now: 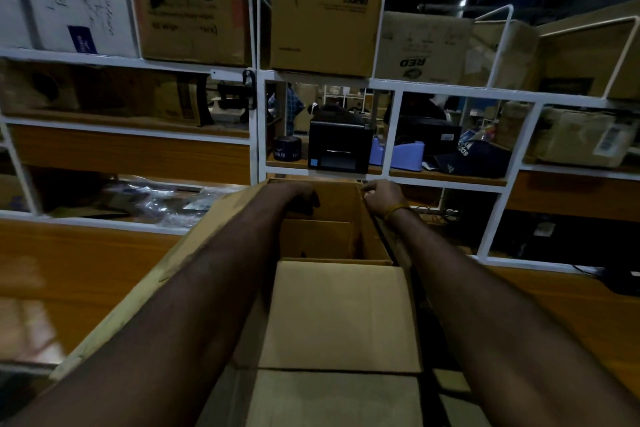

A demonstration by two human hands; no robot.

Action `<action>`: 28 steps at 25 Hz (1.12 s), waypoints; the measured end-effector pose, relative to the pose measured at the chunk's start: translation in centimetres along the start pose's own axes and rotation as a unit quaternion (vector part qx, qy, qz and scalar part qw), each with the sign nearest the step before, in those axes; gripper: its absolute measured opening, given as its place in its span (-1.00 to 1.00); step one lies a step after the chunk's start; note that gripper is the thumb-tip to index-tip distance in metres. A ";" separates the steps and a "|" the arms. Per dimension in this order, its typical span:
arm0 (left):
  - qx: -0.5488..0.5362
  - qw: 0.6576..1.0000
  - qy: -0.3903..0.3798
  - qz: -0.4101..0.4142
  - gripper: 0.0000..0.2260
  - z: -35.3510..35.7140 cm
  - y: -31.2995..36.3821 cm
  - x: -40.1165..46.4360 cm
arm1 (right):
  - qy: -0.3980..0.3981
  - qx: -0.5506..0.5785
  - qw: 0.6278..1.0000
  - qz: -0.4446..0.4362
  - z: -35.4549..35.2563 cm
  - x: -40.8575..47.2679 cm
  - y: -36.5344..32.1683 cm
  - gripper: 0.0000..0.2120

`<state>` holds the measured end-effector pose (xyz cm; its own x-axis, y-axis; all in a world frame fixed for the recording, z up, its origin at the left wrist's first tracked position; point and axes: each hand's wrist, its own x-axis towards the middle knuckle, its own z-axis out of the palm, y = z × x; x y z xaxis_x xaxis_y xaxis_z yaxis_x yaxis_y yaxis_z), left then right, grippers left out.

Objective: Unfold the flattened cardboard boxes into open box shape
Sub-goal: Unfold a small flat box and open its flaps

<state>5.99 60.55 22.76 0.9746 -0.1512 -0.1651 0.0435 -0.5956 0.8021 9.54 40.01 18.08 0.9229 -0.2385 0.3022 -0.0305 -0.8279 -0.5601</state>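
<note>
Meanwhile, both arms reach into a cardboard box (332, 315) standing open on a wooden table (86, 270). Left hand (301, 199) curls inside against the far wall, its grasp unclear; right hand (382, 196) pinches the box's far right corner edge.

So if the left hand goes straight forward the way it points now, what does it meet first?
Most likely the far inner wall of the open brown cardboard box. The left hand already reaches inside, pointing away from the person; depth is unclear, so it may already touch that wall.
</note>
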 end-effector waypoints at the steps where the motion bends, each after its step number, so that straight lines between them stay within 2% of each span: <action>1: 0.037 0.999 -0.007 -0.005 -0.77 0.1 0.0 -0.2 | -0.001 0.003 1.000 -0.002 -0.4 -0.5 0.1 -0.72; 3: 0.059 0.997 0.000 -0.039 -0.95 0.3 -0.4 0.1 | -0.003 0.010 1.000 -0.009 -0.9 -1.5 0.1 -0.73; 6: 0.030 0.998 0.041 -0.022 -0.85 1.4 -1.1 0.8 | -0.006 0.016 1.000 -0.016 -1.2 -3.2 0.2 -0.75; 8: 0.133 0.988 0.070 0.047 -0.74 2.4 -1.2 -0.2 | 0.000 0.020 1.000 -0.021 -1.3 -4.3 0.5 -0.77; 11: 0.341 0.924 0.127 0.119 -0.73 3.6 -1.7 -3.0 | 0.024 0.014 0.999 -0.031 -2.0 -6.8 1.2 -0.78; 13: 0.392 0.897 0.145 0.143 -0.76 4.4 -1.8 -4.6 | 0.041 0.012 0.999 -0.030 -2.7 -8.2 2.0 -0.76; 16: 0.393 0.890 0.166 0.160 -0.81 6.1 -1.0 -7.3 | 0.048 0.020 0.999 -0.017 -4.4 -10.4 3.1 -0.70; 19: 0.346 0.902 0.174 0.191 -0.81 8.4 -0.2 -10.4 | 0.049 0.023 0.998 -0.014 -6.1 -12.9 4.0 -0.70; 22: 0.351 0.885 0.190 0.240 -0.82 11.2 0.5 -14.2 | 0.056 0.012 0.998 -0.006 -7.5 -16.5 5.2 -0.73; 24: 0.366 0.875 0.182 0.259 -0.79 13.4 0.6 -16.6 | 0.052 0.007 0.999 0.013 -8.4 -19.8 6.3 -0.73; 28: 0.346 0.888 0.132 0.273 -0.75 18.6 -0.1 -19.9 | 0.014 -0.037 0.998 0.044 -10.3 -27.2 9.3 -0.71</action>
<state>-17.45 48.95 15.32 0.8305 -0.4303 0.3536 -0.5072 -0.8467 0.1610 -19.83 33.53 12.59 0.9045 -0.3250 0.2762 -0.1399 -0.8378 -0.5278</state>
